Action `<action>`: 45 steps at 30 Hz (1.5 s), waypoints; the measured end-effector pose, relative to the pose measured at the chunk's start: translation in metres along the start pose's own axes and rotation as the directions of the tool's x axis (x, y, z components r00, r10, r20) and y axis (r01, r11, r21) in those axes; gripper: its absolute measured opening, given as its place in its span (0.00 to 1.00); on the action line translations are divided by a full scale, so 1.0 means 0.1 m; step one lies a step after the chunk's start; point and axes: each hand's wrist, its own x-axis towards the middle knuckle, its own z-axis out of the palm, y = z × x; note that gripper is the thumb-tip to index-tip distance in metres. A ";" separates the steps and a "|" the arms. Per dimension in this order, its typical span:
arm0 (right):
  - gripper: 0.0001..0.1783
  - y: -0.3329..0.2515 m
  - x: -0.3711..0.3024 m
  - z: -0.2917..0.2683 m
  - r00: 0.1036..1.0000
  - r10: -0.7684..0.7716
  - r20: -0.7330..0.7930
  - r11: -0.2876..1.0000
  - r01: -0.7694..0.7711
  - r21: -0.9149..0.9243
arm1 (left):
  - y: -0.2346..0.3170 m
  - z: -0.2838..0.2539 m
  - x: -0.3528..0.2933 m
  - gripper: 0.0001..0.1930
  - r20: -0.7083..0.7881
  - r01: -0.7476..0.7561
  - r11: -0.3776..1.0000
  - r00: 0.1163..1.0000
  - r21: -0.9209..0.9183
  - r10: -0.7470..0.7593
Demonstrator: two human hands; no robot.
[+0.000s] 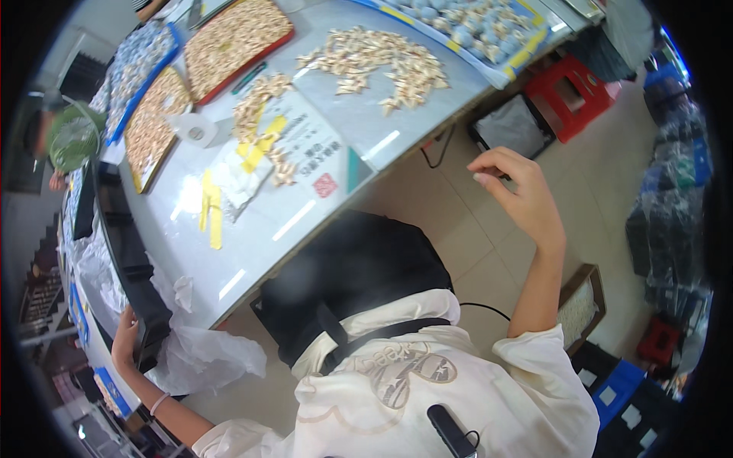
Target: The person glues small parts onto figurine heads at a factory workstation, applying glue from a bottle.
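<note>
At the far left my left hand (126, 338) reaches in beside a long black rack (141, 305). Its fingers are bent at the rack's edge, next to crumpled clear plastic (99, 259); what they hold is partly hidden. My right hand (523, 195) is raised over the floor, off the table's right side. Its fingers curve loosely, the thumb a little apart from them, and nothing shows between. Small beige pieces lie in a loose pile (374, 65) on the glossy table (343, 137), with a smaller cluster (256, 107) on a printed sheet (309, 141).
Trays of beige pieces (237, 46) and bluish pieces (141, 65) stand at the back left; a blue tray (458, 46) sits at the back. White packets (240, 179), yellow strips (211, 214) and a tape roll (198, 131) lie nearer. A red stool (569, 91) stands right.
</note>
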 end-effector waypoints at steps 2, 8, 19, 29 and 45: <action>0.06 -0.15 0.13 0.05 0.999 -0.012 0.031 0.999 0.011 0.034 | 0.26 0.02 -0.11 0.24 0.000 0.036 0.997 0.999 -0.071 -0.036; 0.05 -0.49 0.60 0.14 0.971 -0.236 0.043 0.966 0.229 0.117 | 0.86 0.10 -0.31 0.13 -0.033 0.053 0.929 0.997 -0.367 -0.070; 0.05 -0.50 1.26 0.38 0.928 -0.306 0.211 0.896 0.356 -0.265 | 1.02 0.17 -0.18 0.29 0.022 0.056 0.877 0.998 -0.477 -0.052; 0.04 -0.52 1.33 0.38 0.859 -0.498 0.120 0.860 0.507 -0.059 | 1.10 0.00 -0.27 0.14 -0.079 -0.080 0.896 0.996 -0.436 0.051; 0.02 -0.83 1.03 1.02 0.970 -0.223 0.093 0.780 0.120 0.614 | 2.73 1.47 -0.09 0.10 -0.427 -0.376 -0.231 0.870 -0.897 0.244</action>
